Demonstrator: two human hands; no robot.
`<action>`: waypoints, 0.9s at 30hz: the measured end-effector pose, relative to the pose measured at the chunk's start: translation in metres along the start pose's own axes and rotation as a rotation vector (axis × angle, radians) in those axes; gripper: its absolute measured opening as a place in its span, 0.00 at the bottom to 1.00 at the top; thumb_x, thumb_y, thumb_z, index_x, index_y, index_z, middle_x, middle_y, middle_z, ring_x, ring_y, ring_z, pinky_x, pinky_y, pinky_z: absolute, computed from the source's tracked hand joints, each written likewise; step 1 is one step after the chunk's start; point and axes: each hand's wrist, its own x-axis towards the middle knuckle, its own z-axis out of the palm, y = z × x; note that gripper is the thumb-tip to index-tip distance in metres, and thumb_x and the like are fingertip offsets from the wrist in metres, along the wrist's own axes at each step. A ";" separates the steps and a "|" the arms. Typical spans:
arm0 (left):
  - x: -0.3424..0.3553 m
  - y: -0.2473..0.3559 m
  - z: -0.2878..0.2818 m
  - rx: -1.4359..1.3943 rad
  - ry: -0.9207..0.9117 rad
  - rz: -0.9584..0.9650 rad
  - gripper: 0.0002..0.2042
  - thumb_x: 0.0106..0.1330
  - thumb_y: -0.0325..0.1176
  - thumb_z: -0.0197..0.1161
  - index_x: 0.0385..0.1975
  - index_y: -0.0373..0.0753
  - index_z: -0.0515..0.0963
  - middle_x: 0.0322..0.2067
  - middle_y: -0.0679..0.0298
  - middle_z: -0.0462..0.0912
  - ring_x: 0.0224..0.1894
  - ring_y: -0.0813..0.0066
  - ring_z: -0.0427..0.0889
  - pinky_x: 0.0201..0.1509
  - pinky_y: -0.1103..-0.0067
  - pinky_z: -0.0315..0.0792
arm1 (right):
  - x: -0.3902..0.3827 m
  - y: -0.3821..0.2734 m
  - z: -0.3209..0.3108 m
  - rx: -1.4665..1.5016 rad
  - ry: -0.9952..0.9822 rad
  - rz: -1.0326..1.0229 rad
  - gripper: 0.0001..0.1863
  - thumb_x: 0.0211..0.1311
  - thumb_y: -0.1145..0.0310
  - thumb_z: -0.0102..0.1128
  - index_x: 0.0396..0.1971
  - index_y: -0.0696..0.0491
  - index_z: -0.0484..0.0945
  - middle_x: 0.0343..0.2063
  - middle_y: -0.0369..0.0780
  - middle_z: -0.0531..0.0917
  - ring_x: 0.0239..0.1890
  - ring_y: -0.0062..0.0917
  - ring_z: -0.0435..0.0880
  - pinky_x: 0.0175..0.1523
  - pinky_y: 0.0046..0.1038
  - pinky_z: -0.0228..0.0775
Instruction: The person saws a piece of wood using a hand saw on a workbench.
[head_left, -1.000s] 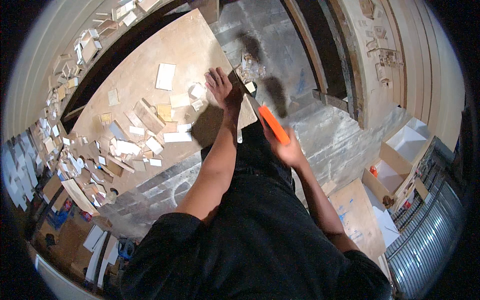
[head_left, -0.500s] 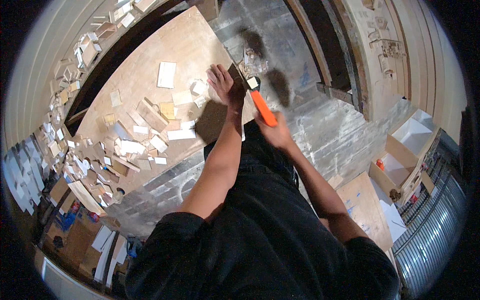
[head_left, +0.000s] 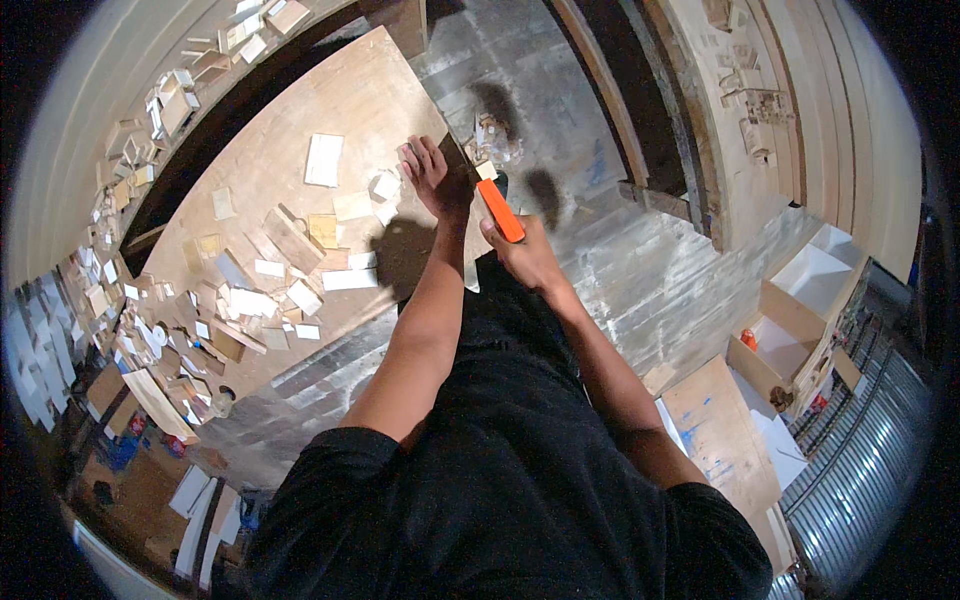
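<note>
My left hand [head_left: 432,180] lies with fingers spread on the plywood board [head_left: 335,90], by its right edge and a dark patch I cannot make out clearly. My right hand [head_left: 525,255] grips an orange-handled saw [head_left: 500,210] at that edge; its blade is mostly hidden. A small pale block [head_left: 486,169] shows just beyond the handle. Loose offcuts surround the left hand's side of the board, among them a white rectangle [head_left: 323,160], a yellowish square [head_left: 323,230] and several wooden scraps [head_left: 285,240].
Offcuts line a long ledge [head_left: 175,105] at upper left. A timber structure [head_left: 740,180] stands at upper right. At right are open boxes [head_left: 810,270], a leaning panel [head_left: 705,420] and corrugated metal [head_left: 860,470]. Grey floor [head_left: 640,290] shows around my legs.
My right hand and the orange handle have moved forward and leftward along the board's edge since a second ago. My left hand remains at the edge; the view has shifted slightly.
</note>
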 end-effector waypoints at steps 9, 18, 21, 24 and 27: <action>-0.006 0.006 -0.003 -0.195 0.009 -0.032 0.37 0.65 0.44 0.57 0.71 0.30 0.56 0.74 0.46 0.51 0.76 0.45 0.50 0.78 0.54 0.44 | -0.021 0.001 0.003 0.011 0.074 0.128 0.26 0.71 0.50 0.60 0.17 0.52 0.68 0.14 0.28 0.67 0.18 0.13 0.64 0.22 0.25 0.55; -0.005 -0.002 -0.003 -0.093 -0.009 -0.029 0.37 0.63 0.43 0.58 0.70 0.31 0.58 0.74 0.45 0.52 0.77 0.45 0.46 0.78 0.51 0.41 | -0.001 -0.022 -0.013 -0.031 -0.085 0.150 0.26 0.71 0.51 0.60 0.18 0.51 0.68 0.13 0.27 0.67 0.15 0.12 0.64 0.20 0.24 0.54; -0.007 -0.001 -0.009 -0.110 -0.034 -0.029 0.35 0.64 0.42 0.57 0.69 0.30 0.59 0.73 0.44 0.54 0.77 0.45 0.47 0.78 0.51 0.41 | -0.003 -0.026 -0.010 0.020 -0.086 0.188 0.25 0.70 0.55 0.62 0.16 0.54 0.68 0.15 0.29 0.67 0.21 0.14 0.63 0.25 0.29 0.57; -0.002 -0.004 -0.013 -0.055 -0.019 -0.001 0.36 0.64 0.45 0.58 0.68 0.29 0.61 0.73 0.43 0.54 0.77 0.45 0.48 0.78 0.52 0.40 | -0.001 -0.030 -0.010 0.009 -0.077 0.169 0.25 0.70 0.56 0.62 0.16 0.53 0.67 0.15 0.28 0.66 0.21 0.14 0.63 0.25 0.29 0.57; -0.001 -0.003 -0.026 -0.064 -0.024 0.022 0.36 0.63 0.46 0.59 0.67 0.30 0.62 0.72 0.42 0.55 0.76 0.45 0.48 0.78 0.52 0.40 | 0.007 -0.014 -0.006 0.008 -0.073 0.154 0.25 0.70 0.55 0.62 0.16 0.53 0.67 0.14 0.28 0.66 0.20 0.14 0.63 0.25 0.28 0.57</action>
